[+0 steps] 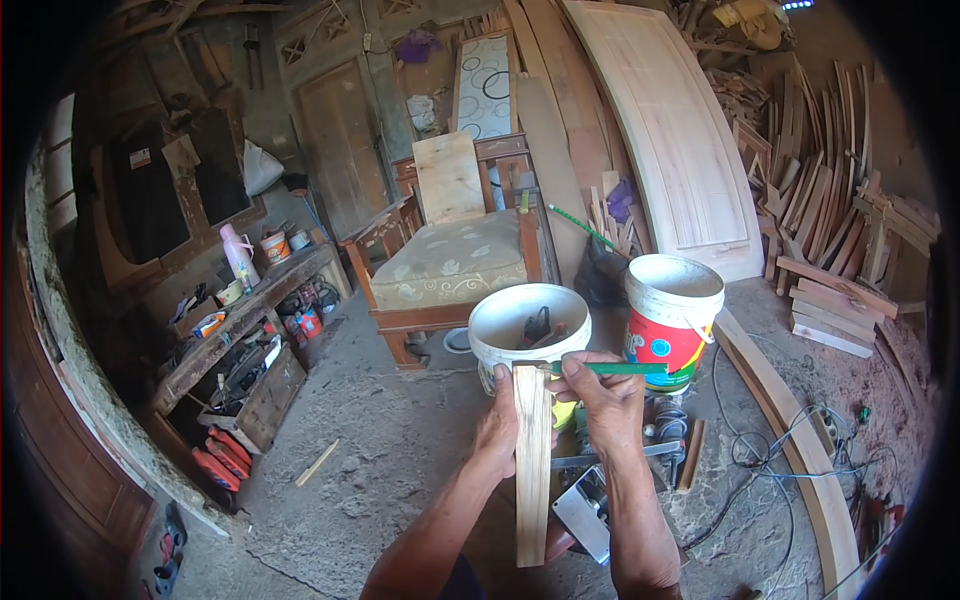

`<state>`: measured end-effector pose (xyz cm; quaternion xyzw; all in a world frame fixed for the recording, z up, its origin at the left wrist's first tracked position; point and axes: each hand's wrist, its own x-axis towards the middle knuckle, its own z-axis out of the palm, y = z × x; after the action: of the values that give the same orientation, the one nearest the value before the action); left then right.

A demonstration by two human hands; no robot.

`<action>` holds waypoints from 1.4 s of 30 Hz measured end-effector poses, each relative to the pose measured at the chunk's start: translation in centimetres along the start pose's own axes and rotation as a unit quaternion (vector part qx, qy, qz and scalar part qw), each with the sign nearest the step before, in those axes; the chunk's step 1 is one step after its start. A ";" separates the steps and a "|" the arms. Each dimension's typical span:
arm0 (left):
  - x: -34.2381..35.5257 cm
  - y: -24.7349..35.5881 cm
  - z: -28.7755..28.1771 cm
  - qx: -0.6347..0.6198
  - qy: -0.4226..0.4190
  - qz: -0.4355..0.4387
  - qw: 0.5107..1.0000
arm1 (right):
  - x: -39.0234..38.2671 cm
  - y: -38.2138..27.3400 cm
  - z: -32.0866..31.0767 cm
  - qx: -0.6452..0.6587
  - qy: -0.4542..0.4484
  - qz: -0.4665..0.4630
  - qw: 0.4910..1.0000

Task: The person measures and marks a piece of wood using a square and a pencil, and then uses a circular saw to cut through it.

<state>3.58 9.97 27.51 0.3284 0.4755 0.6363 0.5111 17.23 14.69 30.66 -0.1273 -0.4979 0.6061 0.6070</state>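
My left hand (494, 428) grips a pale, long-grained wooden strip (533, 470) near its upper end, and the strip's other end points down toward me. In my right hand (608, 410) is a slim green-handled tool (628, 369), pinched between thumb and fingers. It lies crosswise at the strip's top end, with a narrow dark part reaching over the wood. Its exact kind cannot be made out. Just beyond my hands stands a white bucket (485, 335) with dark tools inside. Below my right hand, a power tool with a flat metal base (585, 518) is partly hidden.
A red-and-white bucket (667, 335) stands at right, near a long curved plank (800, 460) and loose cables (765, 455). Beyond is a cushioned wooden armchair (450, 260). A cluttered workbench (250, 305) runs along the left; a large wooden panel (670, 130) leans at the back.
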 end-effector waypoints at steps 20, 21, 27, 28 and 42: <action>-0.4 0.1 0.5 -0.024 -0.020 0.009 0.999 | 0.3 0.4 0.2 0.018 0.008 0.031 0.999; -0.5 0.2 0.5 -0.022 -0.018 0.011 1.000 | 0.2 0.5 0.3 0.011 0.014 0.029 0.999; -0.2 -0.2 0.6 0.005 -0.024 0.002 1.000 | 0.3 0.5 -0.2 -0.026 0.014 0.004 1.000; -0.2 -0.2 0.7 0.007 -0.023 0.003 1.000 | 0.3 0.5 -0.2 -0.028 0.015 0.006 0.999; -0.1 -0.4 0.9 0.007 -0.023 0.005 1.000 | 0.6 1.0 -0.4 -0.028 0.023 0.002 0.999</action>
<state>4.59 10.13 27.45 0.3486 0.4667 0.6276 0.5165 16.82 15.59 30.01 -0.1593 -0.5004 0.5897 0.6136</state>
